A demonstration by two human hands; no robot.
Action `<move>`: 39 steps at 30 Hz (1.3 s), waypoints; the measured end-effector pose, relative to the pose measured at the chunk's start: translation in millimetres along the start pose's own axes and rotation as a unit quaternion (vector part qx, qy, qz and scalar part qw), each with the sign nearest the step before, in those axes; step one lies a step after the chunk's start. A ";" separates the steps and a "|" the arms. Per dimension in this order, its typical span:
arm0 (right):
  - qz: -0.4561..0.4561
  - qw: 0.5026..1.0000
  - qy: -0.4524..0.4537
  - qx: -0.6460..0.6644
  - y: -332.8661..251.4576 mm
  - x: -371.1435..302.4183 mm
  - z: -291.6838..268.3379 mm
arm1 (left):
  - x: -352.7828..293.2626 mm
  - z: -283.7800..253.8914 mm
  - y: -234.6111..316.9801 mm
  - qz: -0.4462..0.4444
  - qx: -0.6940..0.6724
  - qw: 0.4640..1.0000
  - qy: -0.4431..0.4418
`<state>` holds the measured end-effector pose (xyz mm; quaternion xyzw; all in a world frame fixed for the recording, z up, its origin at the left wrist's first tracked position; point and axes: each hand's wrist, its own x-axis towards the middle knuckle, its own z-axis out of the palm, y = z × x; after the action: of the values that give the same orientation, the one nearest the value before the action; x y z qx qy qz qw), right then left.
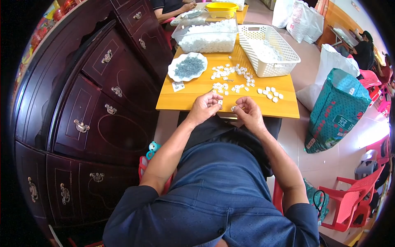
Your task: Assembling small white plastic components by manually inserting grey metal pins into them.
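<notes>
At the near edge of the yellow table (170, 100), my left hand (203, 108) pinches a small white plastic piece (220, 102) between thumb and fingers. Close by on its right, my right hand (250, 115) has thumb and forefinger pressed on another tiny piece (233, 108), pale with a dark spot; its kind is too small to make out. The hands are apart. Just beyond them lie loose white plastic pieces (224, 74) in scattered clusters. Several rounded white pieces (269, 94) form a separate group at the right.
A scalloped white plate (173, 73) holds small dark grey parts (189, 66). Behind stand a clear bin (184, 44) of white pieces and a white basket (273, 71). Dark drawers (103, 90) flank the left; a teal sack (337, 111) stands right. Another person's hand (188, 7) works beyond.
</notes>
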<state>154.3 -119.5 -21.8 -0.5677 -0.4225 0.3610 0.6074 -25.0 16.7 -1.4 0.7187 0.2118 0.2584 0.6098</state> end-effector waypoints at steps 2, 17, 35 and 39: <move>0.007 1.000 -0.001 0.010 -0.1 0.1 0.8 | -0.4 0.1 -0.1 0.006 0.002 1.000 -0.002; 0.022 1.000 -0.018 -0.014 -0.8 -3.1 0.0 | -4.6 9.4 5.5 0.012 0.017 1.000 -0.004; -0.003 0.999 -0.036 -0.001 0.3 0.9 4.4 | -6.0 13.1 7.2 0.005 0.018 0.999 -0.029; 0.005 0.999 -0.048 0.025 -10.1 -2.8 2.6 | -4.1 12.3 6.2 0.016 0.022 0.998 -0.048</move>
<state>150.5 -122.0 -12.0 -0.5364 -0.4392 0.4013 0.5986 -20.4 3.7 2.7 0.7470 0.1763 0.2290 0.5987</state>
